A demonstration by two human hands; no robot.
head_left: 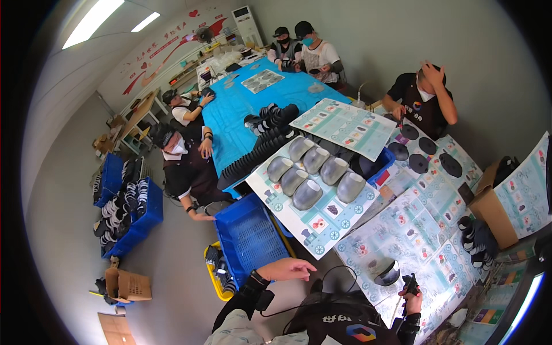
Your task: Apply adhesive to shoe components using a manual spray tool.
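Observation:
My left hand (286, 268) hangs open, palm down, over the near edge of an empty blue crate (248, 238) and holds nothing. My right hand (410, 294) is closed around a small black tool with a thin rod that points down. Just left of it, a grey cap half-shell (384, 272) lies on the printed sheet (414, 230) that covers the table. Further away, several grey cap fronts (315, 171) sit in rows on a printed card.
Stacks of black caps (261, 148) lie along a long blue table (241, 103). A cardboard box (495, 207) stands at the right. Blue crates of caps (127, 210) sit on the floor at left. Several people sit around the tables.

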